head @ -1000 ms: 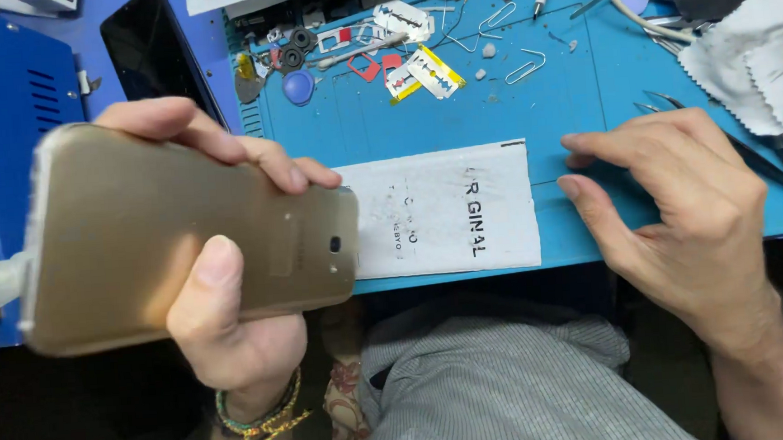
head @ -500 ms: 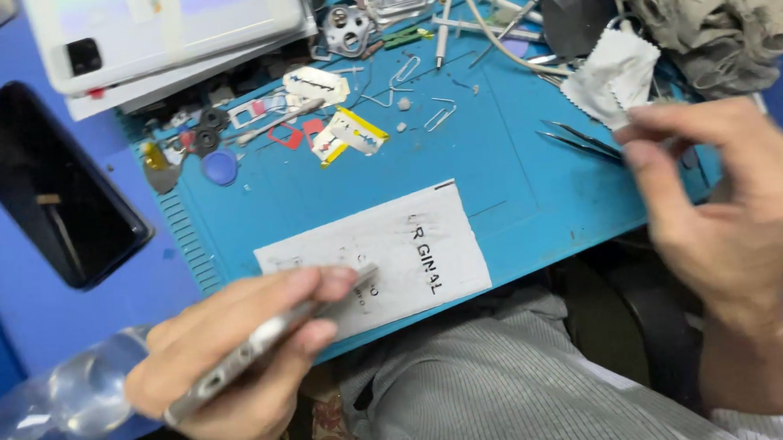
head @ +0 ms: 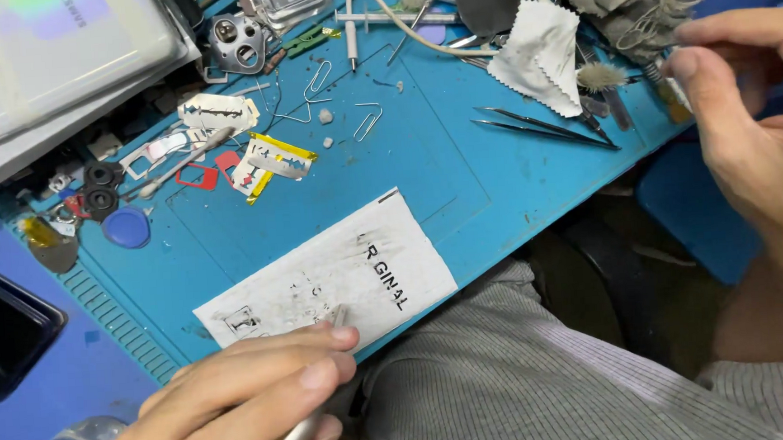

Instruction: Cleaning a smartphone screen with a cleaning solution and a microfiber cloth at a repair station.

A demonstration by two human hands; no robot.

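Left hand (head: 240, 406) grips a phone (head: 300, 434) edge-on at the desk (head: 425, 182) edge, while right hand (head: 758, 134) pinches a small brush (head: 602, 76), bristles clear.

- I see a blue work mat (head: 461, 179) covering the bench.
- A smudged white paper sheet (head: 327, 283) lies at its near edge.
- Two tweezers (head: 540, 127) rest right of centre, a white cloth (head: 535, 53) just beyond.
- Paper clips (head: 348, 100), razor blades (head: 266, 160) (one partly wrapped) and a blue pick (head: 127, 227) sit towards the left.
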